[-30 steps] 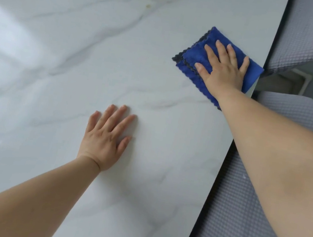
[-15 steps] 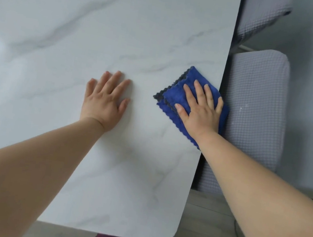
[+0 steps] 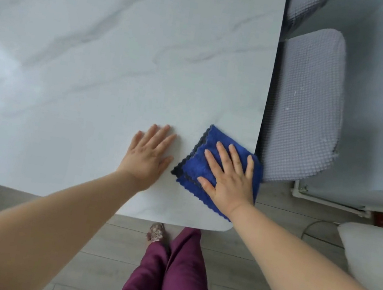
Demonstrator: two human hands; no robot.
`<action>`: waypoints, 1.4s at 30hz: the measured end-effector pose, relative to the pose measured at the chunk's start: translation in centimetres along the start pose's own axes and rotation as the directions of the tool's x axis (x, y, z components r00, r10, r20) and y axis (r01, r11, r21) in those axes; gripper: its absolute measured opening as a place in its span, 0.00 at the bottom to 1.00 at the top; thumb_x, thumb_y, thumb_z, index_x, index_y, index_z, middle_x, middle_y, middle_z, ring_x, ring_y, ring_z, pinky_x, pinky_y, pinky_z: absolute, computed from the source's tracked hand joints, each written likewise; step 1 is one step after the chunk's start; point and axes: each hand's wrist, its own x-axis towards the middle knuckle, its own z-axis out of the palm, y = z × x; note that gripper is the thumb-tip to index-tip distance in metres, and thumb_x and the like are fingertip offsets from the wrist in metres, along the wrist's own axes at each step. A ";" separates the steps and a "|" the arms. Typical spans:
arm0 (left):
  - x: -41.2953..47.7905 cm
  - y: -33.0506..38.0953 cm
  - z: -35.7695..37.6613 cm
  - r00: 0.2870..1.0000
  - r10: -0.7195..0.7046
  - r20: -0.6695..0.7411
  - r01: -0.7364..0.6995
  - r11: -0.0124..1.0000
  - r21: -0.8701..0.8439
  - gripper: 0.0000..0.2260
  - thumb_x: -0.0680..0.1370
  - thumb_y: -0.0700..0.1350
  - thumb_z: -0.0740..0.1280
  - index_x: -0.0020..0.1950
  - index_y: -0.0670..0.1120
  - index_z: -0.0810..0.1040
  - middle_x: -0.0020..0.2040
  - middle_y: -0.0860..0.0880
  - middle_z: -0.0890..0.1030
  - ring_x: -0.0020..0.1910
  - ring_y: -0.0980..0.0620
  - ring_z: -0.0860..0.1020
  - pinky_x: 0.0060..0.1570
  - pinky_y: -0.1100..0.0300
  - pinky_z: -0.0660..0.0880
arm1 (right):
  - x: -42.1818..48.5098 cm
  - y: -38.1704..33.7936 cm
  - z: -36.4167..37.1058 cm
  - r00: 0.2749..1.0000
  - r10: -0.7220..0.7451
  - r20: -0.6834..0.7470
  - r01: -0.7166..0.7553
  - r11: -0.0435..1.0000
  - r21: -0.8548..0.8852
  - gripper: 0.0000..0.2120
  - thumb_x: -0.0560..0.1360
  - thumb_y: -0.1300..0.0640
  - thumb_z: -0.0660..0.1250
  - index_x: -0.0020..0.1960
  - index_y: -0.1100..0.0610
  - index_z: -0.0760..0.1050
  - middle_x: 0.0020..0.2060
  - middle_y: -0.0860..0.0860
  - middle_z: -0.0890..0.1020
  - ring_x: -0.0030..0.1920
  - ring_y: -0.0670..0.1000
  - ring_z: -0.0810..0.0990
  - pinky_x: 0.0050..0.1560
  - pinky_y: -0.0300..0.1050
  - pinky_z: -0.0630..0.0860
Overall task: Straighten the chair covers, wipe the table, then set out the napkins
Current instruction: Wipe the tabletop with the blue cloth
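A folded blue cloth (image 3: 196,168) lies on the white marble table (image 3: 113,62), close to its near right corner. My right hand (image 3: 229,178) presses flat on the cloth with straight, spread fingers. Just left of the cloth, my left hand (image 3: 149,155) rests palm down on the bare tabletop, fingers straight. A chair with a grey checked cover (image 3: 307,105) stands tucked against the table's right edge. No napkins are in view.
A second covered chair (image 3: 303,4) shows at the top right. A white cushion-like object (image 3: 375,259) sits at the right edge, with a white frame (image 3: 327,200) on the floor behind the chair. My legs in purple trousers (image 3: 174,275) stand at the table's near edge.
My right hand has dragged the blue cloth along the right edge toward the near corner. The left hand stayed flat on the table; the view tilted down, revealing my legs.
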 end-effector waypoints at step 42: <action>0.8 19.5 -14.5 0.992 0.022 0.127 0.089 0.588 -0.804 0.09 0.67 0.45 0.66 0.47 0.48 0.75 0.41 0.47 0.80 0.37 0.51 0.77 0.34 0.62 0.72 | -7.3 13.6 -18.8 0.964 0.189 0.186 -0.259 0.519 0.815 0.07 0.76 0.50 0.68 0.45 0.54 0.77 0.39 0.48 0.82 0.40 0.46 0.79 0.41 0.40 0.73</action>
